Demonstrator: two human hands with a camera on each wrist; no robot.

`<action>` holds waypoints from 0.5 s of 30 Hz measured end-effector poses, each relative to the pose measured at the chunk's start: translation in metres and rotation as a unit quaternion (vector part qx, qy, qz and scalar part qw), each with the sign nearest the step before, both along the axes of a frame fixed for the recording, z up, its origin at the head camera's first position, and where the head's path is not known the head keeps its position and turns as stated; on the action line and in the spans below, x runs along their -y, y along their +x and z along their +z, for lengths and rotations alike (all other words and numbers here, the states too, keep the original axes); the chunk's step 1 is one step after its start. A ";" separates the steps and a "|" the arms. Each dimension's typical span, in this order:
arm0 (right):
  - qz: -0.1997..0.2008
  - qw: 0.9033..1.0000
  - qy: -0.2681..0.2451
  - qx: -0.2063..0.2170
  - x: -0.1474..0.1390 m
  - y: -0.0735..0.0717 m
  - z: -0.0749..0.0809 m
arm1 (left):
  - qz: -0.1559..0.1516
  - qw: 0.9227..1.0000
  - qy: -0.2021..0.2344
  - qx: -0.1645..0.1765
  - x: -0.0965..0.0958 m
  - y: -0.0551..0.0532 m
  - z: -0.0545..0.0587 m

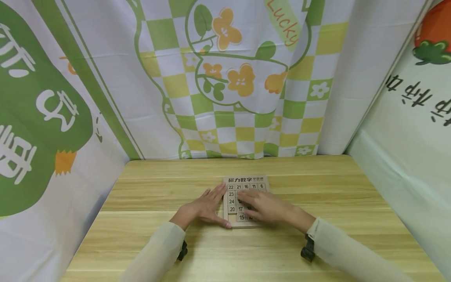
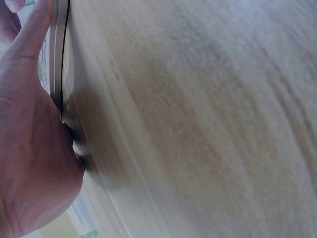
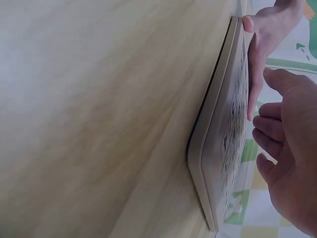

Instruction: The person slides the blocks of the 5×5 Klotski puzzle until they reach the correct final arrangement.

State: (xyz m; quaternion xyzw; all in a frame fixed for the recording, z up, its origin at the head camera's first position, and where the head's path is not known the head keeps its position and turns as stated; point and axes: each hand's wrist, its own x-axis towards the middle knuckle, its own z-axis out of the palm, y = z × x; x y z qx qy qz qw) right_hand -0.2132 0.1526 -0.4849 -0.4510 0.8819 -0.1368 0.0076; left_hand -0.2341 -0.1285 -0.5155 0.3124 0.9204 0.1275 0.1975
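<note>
A wooden sliding number puzzle (image 1: pixel 248 225) lies flat on the table, its number tiles (image 1: pixel 231 194) facing up. A vacant slot shows at its lower left corner, beside tile 15. My left hand (image 1: pixel 206 206) rests against the left side of the frame, fingers stretched along the edge and thumb at the bottom left corner. Over the right part of the tiles hovers my right hand (image 1: pixel 269 204), hiding several of them. In the right wrist view its fingers (image 3: pixel 270 128) are loosely bent, with no tile between them; whether a fingertip touches the tiles I cannot tell.
The puzzle sits near the middle of a light wood table (image 1: pixel 158 188). A patterned cloth (image 1: pixel 232 129) hangs behind the far edge, with printed cloths on the left (image 1: pixel 105 129) and right (image 1: pixel 398 156) sides. Black straps (image 1: pixel 308 248) sit at both wrists.
</note>
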 end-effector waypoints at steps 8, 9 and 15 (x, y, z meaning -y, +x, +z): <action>-0.005 1.000 0.012 0.009 0.017 -0.015 -0.005 | -0.003 1.000 0.021 -0.002 0.002 -0.001 -0.004; -0.008 1.000 0.016 0.013 0.019 -0.016 -0.006 | -0.004 1.000 0.015 -0.006 0.002 -0.001 -0.003; -0.020 0.999 0.038 0.011 0.023 -0.021 -0.012 | 0.000 1.000 0.012 -0.004 0.003 -0.004 -0.008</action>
